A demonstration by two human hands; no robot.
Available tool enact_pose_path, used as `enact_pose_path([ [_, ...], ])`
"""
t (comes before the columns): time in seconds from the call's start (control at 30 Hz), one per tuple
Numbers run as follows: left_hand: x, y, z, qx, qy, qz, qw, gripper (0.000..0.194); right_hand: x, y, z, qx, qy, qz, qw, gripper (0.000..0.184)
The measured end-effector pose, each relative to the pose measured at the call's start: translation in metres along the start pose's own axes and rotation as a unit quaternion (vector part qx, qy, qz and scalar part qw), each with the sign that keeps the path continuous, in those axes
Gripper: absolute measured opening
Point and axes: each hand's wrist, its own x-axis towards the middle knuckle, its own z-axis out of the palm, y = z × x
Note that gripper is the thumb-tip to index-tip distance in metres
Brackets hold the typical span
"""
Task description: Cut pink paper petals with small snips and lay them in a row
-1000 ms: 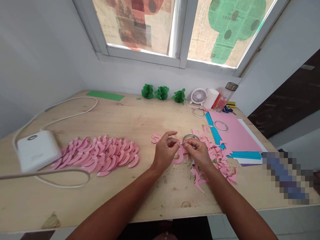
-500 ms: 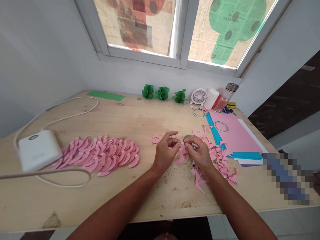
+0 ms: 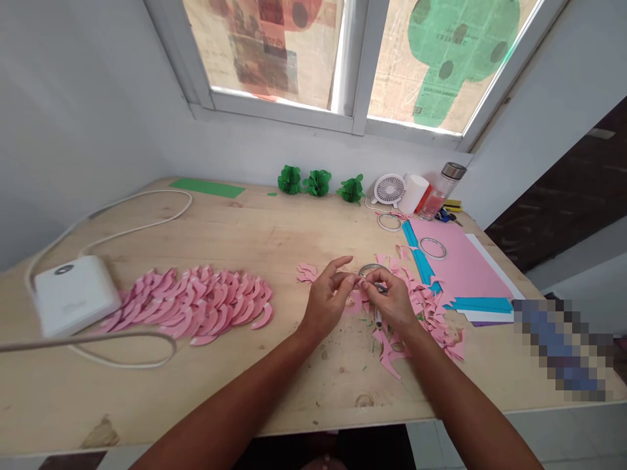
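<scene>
My left hand (image 3: 327, 297) and my right hand (image 3: 392, 301) meet over the desk, fingertips almost touching. Between their pinched thumbs and forefingers is a pink paper piece (image 3: 360, 282), mostly hidden by the fingers. A slim pen-like metal object (image 3: 378, 317) shows beneath my right hand; part of it is covered. Pink paper scraps (image 3: 434, 313) lie around and right of that hand. Behind the fingertips sits a tape roll (image 3: 368, 267). Off to the left spreads a heap of curved pink paper pieces (image 3: 196, 303) with pale ends.
A white box-shaped device (image 3: 76, 294) with a cable stands at the left. Green paper flowers (image 3: 317, 183), a small fan (image 3: 389, 189) and a glass bottle (image 3: 438, 196) line the back. Pink sheets (image 3: 465, 261) lie at the right, with another tape roll (image 3: 433, 248) on them.
The pink piece, whose curve hung visibly below the fingers before, is now largely hidden between them. My fingertips have drawn closer together; the rest stays in place.
</scene>
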Motion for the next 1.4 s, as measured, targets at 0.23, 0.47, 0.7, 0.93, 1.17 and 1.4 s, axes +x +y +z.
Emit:
enact_pose_path([
  [0.23,0.005,-0.003,-0.001,-0.014,-0.011,-0.014,1.000,0.048,0.001,0.001,0.000,0.023,-0.008,0.014,1.000,0.009],
  [0.47,0.005,-0.002,-0.001,-0.007,-0.001,0.009,1.000,0.047,0.001,0.002,-0.001,0.024,-0.035,0.001,0.999,0.009],
  [0.7,0.006,-0.004,-0.003,-0.002,0.007,0.001,1.000,0.048,0.000,0.000,-0.004,0.012,-0.042,-0.019,0.999,0.018],
  [0.93,0.007,-0.004,-0.002,-0.024,-0.012,-0.014,1.000,0.050,0.000,-0.002,-0.002,0.028,-0.032,0.014,0.999,0.016],
  [1.17,0.007,0.001,0.000,-0.058,-0.020,-0.080,0.995,0.052,0.000,0.003,-0.005,0.043,0.012,0.030,0.999,0.015],
  [1.4,0.007,-0.004,0.001,-0.069,-0.072,-0.082,0.992,0.046,0.001,0.006,-0.007,0.036,0.037,0.029,0.998,0.016],
])
